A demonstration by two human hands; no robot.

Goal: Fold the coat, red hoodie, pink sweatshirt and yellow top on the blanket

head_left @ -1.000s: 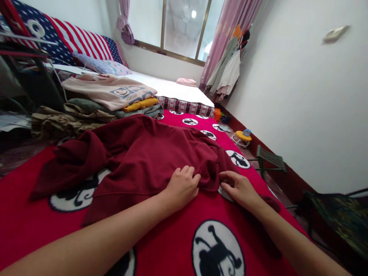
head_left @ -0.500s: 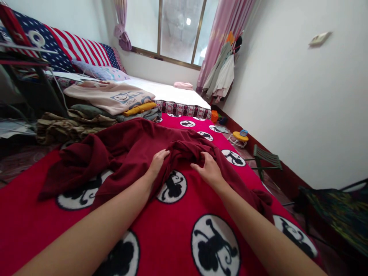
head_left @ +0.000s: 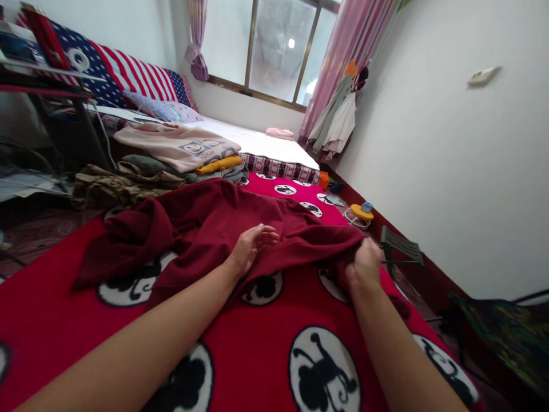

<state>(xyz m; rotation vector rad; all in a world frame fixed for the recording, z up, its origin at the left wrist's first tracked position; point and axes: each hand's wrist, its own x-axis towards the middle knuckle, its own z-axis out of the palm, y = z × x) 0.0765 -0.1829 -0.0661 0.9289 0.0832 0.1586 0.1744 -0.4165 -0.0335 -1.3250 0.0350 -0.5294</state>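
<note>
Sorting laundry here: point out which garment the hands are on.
The maroon garment: the right hand clutches its near edge, the left hand touches it. The pink smiley sweatshirt and camouflage clothes lie untouched behind.

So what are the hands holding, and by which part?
The dark red garment, by its near edge: the right hand is fisted on it, the left hand curled around it.

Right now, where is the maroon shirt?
Head view, centre: the maroon shirt lies on the red blanket, its near edge touching the left hand, gripped by the right hand.
</note>
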